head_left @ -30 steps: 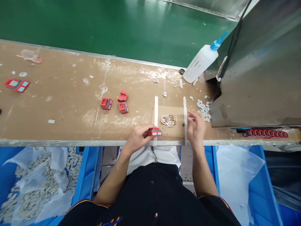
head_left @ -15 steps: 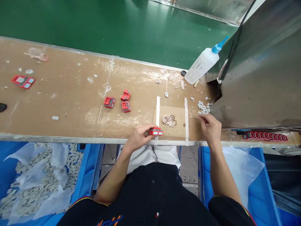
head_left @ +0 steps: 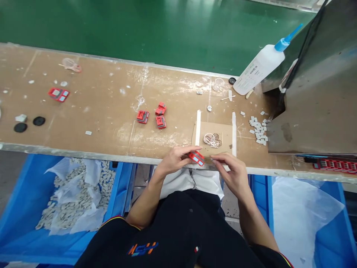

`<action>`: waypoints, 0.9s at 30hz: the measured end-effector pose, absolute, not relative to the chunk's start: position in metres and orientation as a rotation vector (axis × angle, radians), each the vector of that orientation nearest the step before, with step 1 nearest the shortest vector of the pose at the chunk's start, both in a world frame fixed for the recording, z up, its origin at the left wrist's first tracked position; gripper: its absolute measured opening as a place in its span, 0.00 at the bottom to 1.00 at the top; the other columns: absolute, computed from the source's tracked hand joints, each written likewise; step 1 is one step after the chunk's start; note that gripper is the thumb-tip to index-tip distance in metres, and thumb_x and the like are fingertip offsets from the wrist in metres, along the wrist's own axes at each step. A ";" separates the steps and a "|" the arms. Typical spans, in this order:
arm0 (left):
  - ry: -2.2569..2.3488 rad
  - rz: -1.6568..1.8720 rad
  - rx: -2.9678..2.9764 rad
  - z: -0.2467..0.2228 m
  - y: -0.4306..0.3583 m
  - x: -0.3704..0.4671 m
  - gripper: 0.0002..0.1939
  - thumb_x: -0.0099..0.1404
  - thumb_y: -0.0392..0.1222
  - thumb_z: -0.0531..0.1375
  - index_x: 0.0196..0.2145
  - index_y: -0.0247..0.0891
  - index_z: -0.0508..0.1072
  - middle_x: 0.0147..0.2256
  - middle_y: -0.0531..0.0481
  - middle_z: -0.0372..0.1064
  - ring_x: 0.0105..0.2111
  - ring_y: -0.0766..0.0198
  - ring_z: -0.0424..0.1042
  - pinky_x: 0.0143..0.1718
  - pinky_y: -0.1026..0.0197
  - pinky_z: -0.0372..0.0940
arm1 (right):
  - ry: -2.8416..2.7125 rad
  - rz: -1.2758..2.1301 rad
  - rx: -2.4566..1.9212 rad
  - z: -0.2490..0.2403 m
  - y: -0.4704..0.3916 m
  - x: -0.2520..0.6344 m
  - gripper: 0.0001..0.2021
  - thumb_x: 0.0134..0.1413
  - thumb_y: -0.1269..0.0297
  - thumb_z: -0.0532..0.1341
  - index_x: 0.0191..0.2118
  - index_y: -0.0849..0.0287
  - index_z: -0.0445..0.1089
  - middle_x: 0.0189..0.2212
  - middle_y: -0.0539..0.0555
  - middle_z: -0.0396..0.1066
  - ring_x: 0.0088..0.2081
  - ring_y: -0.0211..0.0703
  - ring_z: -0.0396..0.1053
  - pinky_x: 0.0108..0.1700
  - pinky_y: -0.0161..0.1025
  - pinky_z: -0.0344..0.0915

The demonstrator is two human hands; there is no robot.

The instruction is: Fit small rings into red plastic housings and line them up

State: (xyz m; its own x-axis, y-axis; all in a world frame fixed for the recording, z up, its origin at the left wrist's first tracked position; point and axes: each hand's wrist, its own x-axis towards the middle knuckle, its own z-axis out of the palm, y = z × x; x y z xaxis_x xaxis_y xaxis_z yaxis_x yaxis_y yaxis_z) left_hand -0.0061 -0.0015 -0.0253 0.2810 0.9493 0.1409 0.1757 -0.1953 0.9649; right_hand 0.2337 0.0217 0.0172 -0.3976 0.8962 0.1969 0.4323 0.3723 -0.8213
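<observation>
Between its thumb and fingers, my left hand [head_left: 176, 160] grips a red toy car piece [head_left: 196, 158] with pale windows, near the bench's front edge. Just right of it, my right hand [head_left: 232, 172] is pinched around a thin stick, its tip close to the red piece. Beyond both hands lies a cardboard pad [head_left: 227, 137] between white tape strips, bearing a small round cup [head_left: 208, 139] with wet brownish marks beside it. Several small pale tiles [head_left: 259, 130] are scattered to the right.
Three red pieces [head_left: 161, 122] sit left of the pad, another [head_left: 58, 94] farther left. A white bottle [head_left: 259, 70] with a blue nozzle leans at the back right, beside a metal housing [head_left: 315, 104]. Blue bins [head_left: 119, 190] stand below the bench.
My right hand has moved left from beside the tiles to near the red piece. My left hand has tilted that piece. The view has shifted left.
</observation>
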 end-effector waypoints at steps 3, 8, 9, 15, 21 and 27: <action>1.050 0.991 1.530 -0.024 -0.002 -0.005 0.16 0.66 0.34 0.61 0.52 0.35 0.75 0.45 0.42 0.80 0.42 0.61 0.80 0.43 0.61 0.75 | -1.967 1.043 -1.059 0.021 0.019 0.214 0.07 0.65 0.66 0.61 0.41 0.54 0.78 0.34 0.53 0.77 0.35 0.42 0.75 0.36 0.39 0.74; 1.077 0.935 1.634 -0.020 0.001 -0.006 0.11 0.65 0.33 0.61 0.46 0.38 0.77 0.42 0.46 0.80 0.40 0.62 0.79 0.43 0.61 0.73 | -1.952 1.091 -1.095 0.015 0.024 0.204 0.08 0.64 0.67 0.61 0.40 0.54 0.78 0.34 0.53 0.77 0.35 0.43 0.75 0.37 0.40 0.73; 1.088 0.928 1.660 -0.020 0.001 -0.007 0.11 0.65 0.33 0.61 0.46 0.38 0.77 0.42 0.46 0.80 0.40 0.61 0.78 0.43 0.61 0.72 | -1.947 1.110 -1.113 0.014 0.025 0.204 0.07 0.64 0.67 0.61 0.41 0.55 0.78 0.34 0.53 0.77 0.35 0.43 0.75 0.37 0.40 0.73; 1.096 0.912 1.740 -0.022 0.001 -0.008 0.12 0.65 0.32 0.61 0.46 0.38 0.76 0.39 0.47 0.79 0.37 0.62 0.76 0.40 0.61 0.69 | -1.962 1.166 -1.125 0.012 0.028 0.206 0.06 0.64 0.65 0.62 0.36 0.56 0.76 0.32 0.52 0.77 0.33 0.42 0.75 0.36 0.38 0.72; 1.146 0.880 1.764 -0.020 -0.002 -0.005 0.11 0.66 0.31 0.59 0.45 0.38 0.76 0.37 0.49 0.77 0.36 0.62 0.74 0.41 0.61 0.69 | -2.221 0.909 -1.177 0.020 0.018 0.202 0.11 0.68 0.68 0.56 0.37 0.56 0.76 0.30 0.52 0.70 0.31 0.41 0.70 0.33 0.36 0.66; 1.192 0.925 1.739 -0.018 -0.004 -0.003 0.08 0.67 0.34 0.59 0.44 0.37 0.75 0.36 0.47 0.76 0.36 0.62 0.74 0.40 0.60 0.69 | -2.120 0.940 -1.135 0.018 0.005 0.200 0.10 0.68 0.68 0.57 0.48 0.56 0.75 0.32 0.52 0.68 0.31 0.41 0.69 0.33 0.36 0.68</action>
State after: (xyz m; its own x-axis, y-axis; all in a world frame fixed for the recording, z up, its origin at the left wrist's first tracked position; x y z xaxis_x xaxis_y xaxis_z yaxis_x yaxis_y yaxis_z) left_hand -0.0034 -0.0044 -0.0183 0.2835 0.9513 0.1210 0.3532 -0.2209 0.9091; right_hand 0.2003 0.0046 0.0180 -0.4908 0.8599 0.1403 0.4733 0.3983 -0.7857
